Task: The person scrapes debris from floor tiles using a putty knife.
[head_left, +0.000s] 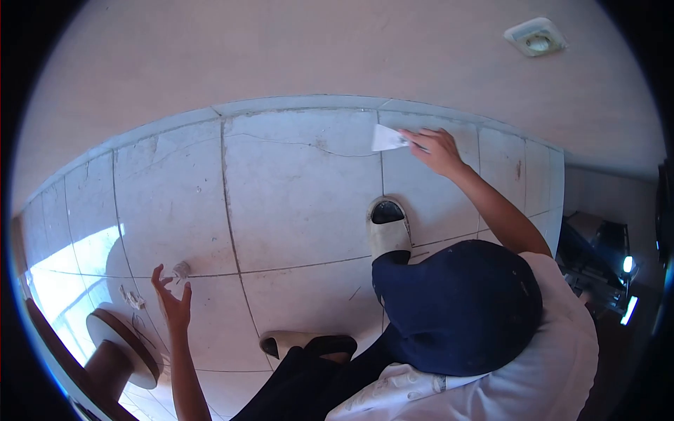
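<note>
My right hand (437,149) grips a scraper (388,138) with a pale, wide, flat blade, held low over the floor tiles near the wall. The blade overlaps a grout line, at the end of a thin dark line running across the tile. Away to the left, my left hand (173,302) has its thumb and fingers spread in a curve. Just beyond its fingertips lies a small greyish crumpled lump (181,270) on the tiles. Crumpled scraps (131,297) lie to the left of that hand.
A large spool (119,347) stands at the lower left by a dark edge. Slippered feet (388,224) rest on the tiled floor (302,196). A navy cap (463,309) fills the lower right. A socket (537,38) is on the wall; dark equipment (597,245) stands right.
</note>
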Motion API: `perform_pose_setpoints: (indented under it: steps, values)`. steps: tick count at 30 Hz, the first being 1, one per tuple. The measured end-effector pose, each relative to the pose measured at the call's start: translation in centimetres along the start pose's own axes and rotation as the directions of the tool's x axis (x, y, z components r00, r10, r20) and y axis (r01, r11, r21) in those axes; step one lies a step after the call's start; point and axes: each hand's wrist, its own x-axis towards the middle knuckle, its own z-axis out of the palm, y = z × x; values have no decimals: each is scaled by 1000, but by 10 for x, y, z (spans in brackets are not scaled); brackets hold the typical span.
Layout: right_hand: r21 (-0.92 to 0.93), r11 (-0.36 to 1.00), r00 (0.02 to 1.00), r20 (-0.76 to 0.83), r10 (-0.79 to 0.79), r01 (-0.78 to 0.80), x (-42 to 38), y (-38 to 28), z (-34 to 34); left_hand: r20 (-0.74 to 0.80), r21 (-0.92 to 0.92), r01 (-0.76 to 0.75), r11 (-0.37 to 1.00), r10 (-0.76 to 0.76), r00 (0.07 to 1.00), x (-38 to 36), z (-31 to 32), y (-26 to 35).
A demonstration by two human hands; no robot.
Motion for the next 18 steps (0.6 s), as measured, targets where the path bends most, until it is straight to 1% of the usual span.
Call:
perform_pose_setpoints:
  steps: [1,2,3,4,5,6,7,8,9,10,11,12,14,16,17,18]
  values:
    - [-43,999,1000,-5,12,-13,-22,21,-6,13,-54,19,998,-18,1000,0,1,-10]
    - [-97,994,997,60,50,-44,-46,43,-14,9,-60,38,997,-38,999,-1,1,-7]
    - [-155,985,987,124,99,-80,-62,56,-19,-11,101,41,994,-40,999,-2,-1,2]
    - [-158,984,985,138,100,-78,-69,58,-15,-23,261,36,965,-31,999,-5,-1,7]
    - [-158,985,982,162,92,-66,-76,62,-13,-15,194,43,980,-41,999,-3,2,-2]
    - [-157,986,980,179,85,-56,-83,66,-11,-8,191,36,981,-35,999,1,4,-11]
    - [-116,993,991,133,17,-2,-75,60,2,-84,214,42,976,-25,996,7,6,-19]
    - [-119,991,991,129,-42,58,-59,39,9,-153,236,47,971,-11,988,13,7,-25]
    - [-121,986,987,126,-100,115,-41,12,15,-200,198,-33,980,73,977,23,7,-26]
    - [-77,985,985,93,-148,156,-24,-13,28,-188,197,-47,979,85,979,34,6,-25]
    - [-33,979,978,58,-201,203,-11,-33,38,-244,207,-70,976,120,962,44,3,-24]
    - [-31,979,978,58,-200,202,-2,-50,39,-303,220,-84,972,150,941,51,-1,-21]
    - [-13,972,965,129,-230,233,14,-82,32,-329,223,-89,971,161,930,61,-10,-5]
    - [8,968,961,118,-249,249,15,-83,13,-366,192,-102,976,168,915,64,-17,1]
    - [-47,980,969,161,-185,195,14,-74,3,-377,193,-89,977,157,913,61,-22,3]
    - [-107,984,972,202,-120,143,12,-62,-6,-387,181,-127,975,190,903,56,-24,5]
